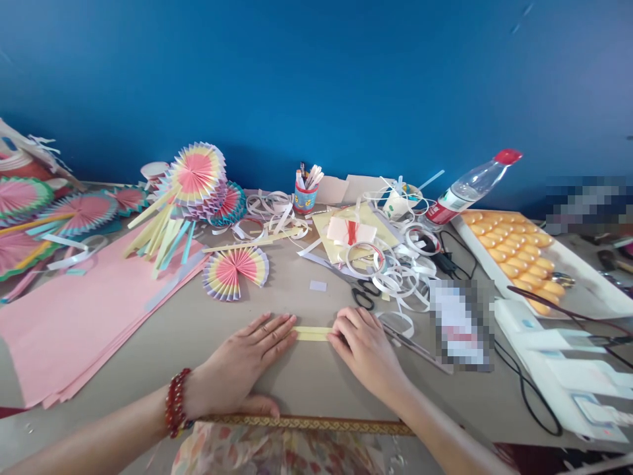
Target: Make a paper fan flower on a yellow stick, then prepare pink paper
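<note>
A narrow pale yellow paper strip (311, 333) lies flat on the grey table (297, 376) in front of me. My left hand (244, 359) rests palm down with fingers stretched out, its fingertips on the strip's left end. My right hand (363, 346) has its fingers curled and pressed onto the strip's right end. A red bead bracelet (175, 402) circles my left wrist.
Pink paper sheets (74, 323) lie at the left, with folded rainbow paper fans (235, 270) and a fan pile (198, 178) behind. Scissors (363, 293), curled white paper strips (400, 270), a pen cup (305, 191), a plastic bottle (469, 188) and an orange tray (514, 254) sit right.
</note>
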Available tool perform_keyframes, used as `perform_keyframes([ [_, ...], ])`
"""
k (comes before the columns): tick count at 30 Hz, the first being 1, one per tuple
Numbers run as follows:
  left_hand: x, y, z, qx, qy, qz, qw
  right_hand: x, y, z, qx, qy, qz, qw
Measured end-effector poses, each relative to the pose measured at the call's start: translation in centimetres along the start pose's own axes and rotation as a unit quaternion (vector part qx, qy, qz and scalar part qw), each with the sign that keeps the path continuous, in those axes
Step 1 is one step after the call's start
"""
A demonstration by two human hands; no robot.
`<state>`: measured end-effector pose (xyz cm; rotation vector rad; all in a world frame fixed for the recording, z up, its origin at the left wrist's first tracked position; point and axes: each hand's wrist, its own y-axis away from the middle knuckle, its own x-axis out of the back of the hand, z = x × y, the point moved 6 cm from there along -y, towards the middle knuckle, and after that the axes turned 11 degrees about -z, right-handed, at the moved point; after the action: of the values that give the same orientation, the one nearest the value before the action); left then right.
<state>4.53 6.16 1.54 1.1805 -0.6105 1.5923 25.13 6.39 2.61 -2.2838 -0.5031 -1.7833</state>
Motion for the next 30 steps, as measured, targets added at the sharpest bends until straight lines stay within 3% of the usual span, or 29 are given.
perform_keyframes([
  [9,-0.1,0.0,0.0,0.004,0.005,-0.017,1.000,-0.4,1.0,0.2,-0.020,-0.009,0.042,0.999],
  [12,-0.1,0.0,0.0,0.004,0.000,-0.022,1.000,-0.6,1.5,-1.0,0.049,0.061,0.066,0.995],
  [16,-0.2,0.0,0.0,-0.001,0.001,-0.018,1.000,-0.9,2.0,-2.3,0.132,0.132,0.045,0.982],
  [21,-0.2,0.0,-0.1,0.009,0.004,-0.032,0.999,-0.6,2.9,-0.7,0.111,0.149,0.035,0.982],
  [25,-0.1,0.0,0.0,0.007,0.010,-0.032,0.999,-0.5,4.9,1.3,0.053,0.158,0.029,0.986],
  [30,-0.4,0.1,-0.1,0.007,0.005,-0.032,0.999,0.8,6.0,0.5,0.049,0.128,0.076,0.988],
])
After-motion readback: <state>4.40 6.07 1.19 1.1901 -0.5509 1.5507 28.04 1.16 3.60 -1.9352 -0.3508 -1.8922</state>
